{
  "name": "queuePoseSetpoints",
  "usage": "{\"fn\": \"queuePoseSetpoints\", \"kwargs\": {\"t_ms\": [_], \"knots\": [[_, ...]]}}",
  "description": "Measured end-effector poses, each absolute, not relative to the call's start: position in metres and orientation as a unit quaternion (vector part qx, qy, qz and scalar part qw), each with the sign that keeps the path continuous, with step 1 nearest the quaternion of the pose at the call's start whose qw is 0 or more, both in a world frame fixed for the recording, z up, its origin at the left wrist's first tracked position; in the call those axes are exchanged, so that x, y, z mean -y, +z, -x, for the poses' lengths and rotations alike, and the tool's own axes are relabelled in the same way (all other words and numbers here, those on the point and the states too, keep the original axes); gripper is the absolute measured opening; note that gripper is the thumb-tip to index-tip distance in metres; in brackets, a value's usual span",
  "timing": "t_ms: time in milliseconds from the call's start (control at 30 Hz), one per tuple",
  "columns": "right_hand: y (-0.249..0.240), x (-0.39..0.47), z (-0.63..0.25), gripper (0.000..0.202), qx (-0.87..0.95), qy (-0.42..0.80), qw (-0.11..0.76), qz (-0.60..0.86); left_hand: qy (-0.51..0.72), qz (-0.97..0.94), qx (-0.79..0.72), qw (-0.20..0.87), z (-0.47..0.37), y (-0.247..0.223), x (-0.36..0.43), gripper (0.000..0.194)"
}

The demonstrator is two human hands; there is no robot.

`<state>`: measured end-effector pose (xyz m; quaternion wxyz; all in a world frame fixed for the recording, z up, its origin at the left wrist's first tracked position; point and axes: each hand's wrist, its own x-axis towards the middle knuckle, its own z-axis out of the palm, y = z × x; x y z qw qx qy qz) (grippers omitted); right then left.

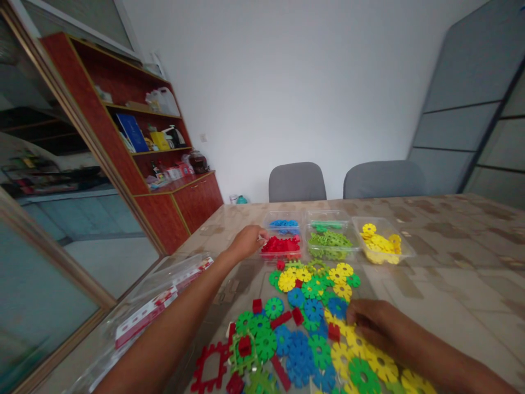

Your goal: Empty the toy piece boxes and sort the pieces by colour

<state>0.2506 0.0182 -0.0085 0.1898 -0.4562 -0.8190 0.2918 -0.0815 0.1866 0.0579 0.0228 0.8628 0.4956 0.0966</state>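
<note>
My left hand (249, 242) is at the left edge of the clear box of red pieces (281, 246), its fingertips close together by the rim; what they hold, if anything, is too small to tell. My right hand (371, 320) is low over the right side of the loose pile, its curled fingers beside a blue disc (337, 306) and yellow discs (356, 342). The fingertips are partly hidden. Between my arms lie green discs (264, 343), blue discs (301, 355) and red blocks (297, 316).
Behind the pile stand clear boxes with blue pieces (284, 224), light green pieces (331, 244) and yellow discs (381, 245). Plastic packaging (151, 309) lies at the table's left edge. Two grey chairs (297, 181) are at the far side.
</note>
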Motion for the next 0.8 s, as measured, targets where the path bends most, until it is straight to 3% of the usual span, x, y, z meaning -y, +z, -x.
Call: {"fn": "queuePoseSetpoints", "kwargs": {"t_ms": [333, 467, 667, 767, 800], "knots": [[-0.006, -0.017, -0.249, 0.011, 0.824, 0.293, 0.188, 0.447, 0.052, -0.892, -0.448, -0.006, 0.054, 0.062, -0.18, 0.024], [0.0, -0.022, -0.252, 0.02, 0.82, 0.282, 0.192, 0.46, 0.04, -0.879, -0.474, -0.026, 0.048, 0.065, -0.186, 0.026], [0.002, -0.027, -0.272, 0.02, 0.804, 0.238, 0.168, 0.518, 0.115, -0.874, -0.471, -0.027, 0.045, 0.076, -0.172, 0.022], [0.004, -0.015, -0.283, 0.004, 0.787, 0.266, 0.125, 0.542, 0.164, -0.885, -0.436, 0.003, 0.043, 0.079, -0.143, 0.021], [0.007, -0.01, -0.284, 0.013, 0.78, 0.275, 0.109, 0.551, 0.176, -0.89, -0.421, 0.015, 0.043, 0.079, -0.129, 0.021]]}}
